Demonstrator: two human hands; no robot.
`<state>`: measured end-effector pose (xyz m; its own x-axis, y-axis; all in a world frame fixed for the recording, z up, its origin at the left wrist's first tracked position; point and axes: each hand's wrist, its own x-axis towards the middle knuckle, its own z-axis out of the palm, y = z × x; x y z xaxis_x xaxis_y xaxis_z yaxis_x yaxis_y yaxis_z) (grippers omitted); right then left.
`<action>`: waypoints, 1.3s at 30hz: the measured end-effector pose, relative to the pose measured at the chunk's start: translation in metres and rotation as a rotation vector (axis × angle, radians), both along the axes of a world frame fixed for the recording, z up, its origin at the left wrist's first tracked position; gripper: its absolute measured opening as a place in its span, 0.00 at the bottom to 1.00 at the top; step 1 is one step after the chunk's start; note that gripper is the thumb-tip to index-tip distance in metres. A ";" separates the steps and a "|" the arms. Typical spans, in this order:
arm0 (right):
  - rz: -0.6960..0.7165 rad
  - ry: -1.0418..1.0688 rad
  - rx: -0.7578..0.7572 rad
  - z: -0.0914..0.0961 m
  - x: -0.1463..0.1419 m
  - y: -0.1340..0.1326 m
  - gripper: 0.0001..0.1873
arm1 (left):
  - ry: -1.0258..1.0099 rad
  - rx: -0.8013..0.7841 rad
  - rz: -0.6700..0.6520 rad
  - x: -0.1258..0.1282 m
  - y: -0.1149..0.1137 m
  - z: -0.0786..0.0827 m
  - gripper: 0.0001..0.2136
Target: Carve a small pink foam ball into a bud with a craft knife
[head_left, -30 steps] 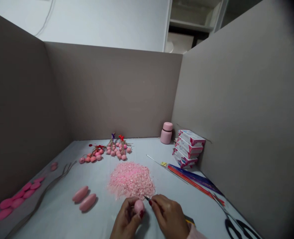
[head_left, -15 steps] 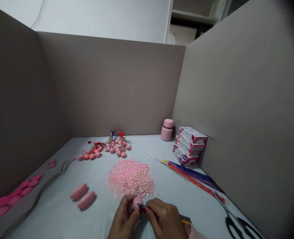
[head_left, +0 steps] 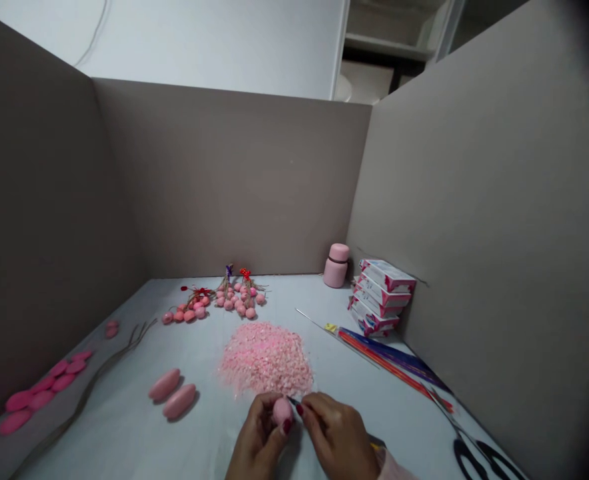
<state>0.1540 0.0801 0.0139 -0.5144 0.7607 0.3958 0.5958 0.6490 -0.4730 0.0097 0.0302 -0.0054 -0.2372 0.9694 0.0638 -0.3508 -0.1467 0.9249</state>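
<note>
My left hand is closed round a small pink soap ball, its thumb pressed against the front. Close at its right, my right hand pinches a thin dark blade, whose tip meets the upper right side of the ball. A black and yellow piece shows behind the right wrist; whether it belongs to the blade I cannot tell. Just beyond both hands lies a heap of pink shavings. Two pink spindle-shaped pieces rest left of my left hand.
Bright pink ovals and brown stems lie at left. Bundled pink balls sit at the back. At right are a pink flask, stacked boxes, coloured sticks and scissors. Grey panels enclose the table.
The ball has turned in my left hand, and the blade has shifted from its front face to its upper right side. The whole view has tilted slightly.
</note>
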 end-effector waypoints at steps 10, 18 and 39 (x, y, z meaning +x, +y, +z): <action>0.070 -0.029 -0.028 0.001 0.000 -0.001 0.15 | -0.051 -0.043 -0.076 -0.001 -0.002 0.005 0.13; -0.044 0.022 -0.072 0.004 0.003 0.006 0.17 | -0.214 -0.108 -0.085 0.000 0.000 0.013 0.13; 0.070 -0.056 -0.002 -0.004 -0.001 -0.002 0.14 | -0.092 -0.136 -0.085 -0.004 0.003 0.006 0.13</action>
<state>0.1528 0.0784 0.0096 -0.5874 0.7229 0.3638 0.5745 0.6891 -0.4417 0.0056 0.0333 0.0009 -0.1526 0.9844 -0.0876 -0.4409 0.0115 0.8975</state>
